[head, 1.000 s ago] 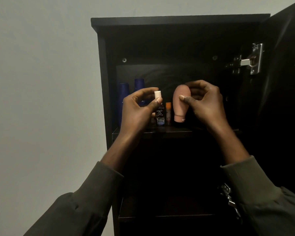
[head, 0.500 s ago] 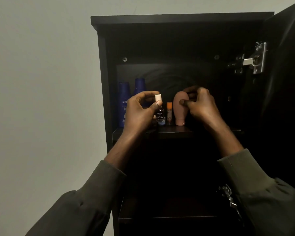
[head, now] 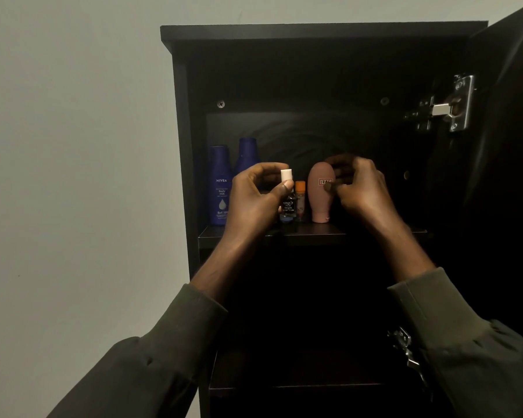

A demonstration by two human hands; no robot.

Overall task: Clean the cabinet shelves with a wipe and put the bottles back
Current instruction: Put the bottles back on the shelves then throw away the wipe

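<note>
A dark cabinet stands open in front of me. On its upper shelf (head: 311,234) are two blue lotion bottles (head: 220,188) at the left, a small orange bottle (head: 300,200) and a pink tube (head: 319,203) standing on its cap. My left hand (head: 251,203) pinches the white cap of a small dark bottle (head: 288,205), whose base is at shelf level beside the orange bottle. My right hand (head: 363,191) is around the pink tube, thumb on its front and fingers behind it. No wipe is visible.
The cabinet door (head: 507,146) hangs open at the right with a metal hinge (head: 453,104). A lower shelf (head: 284,384) lies in deep shadow below. A plain pale wall fills the left side.
My right hand has carried the pink tube from in front of the cabinet back onto the upper shelf, where it stands on its cap. My left hand with the small bottle moved slightly inward.
</note>
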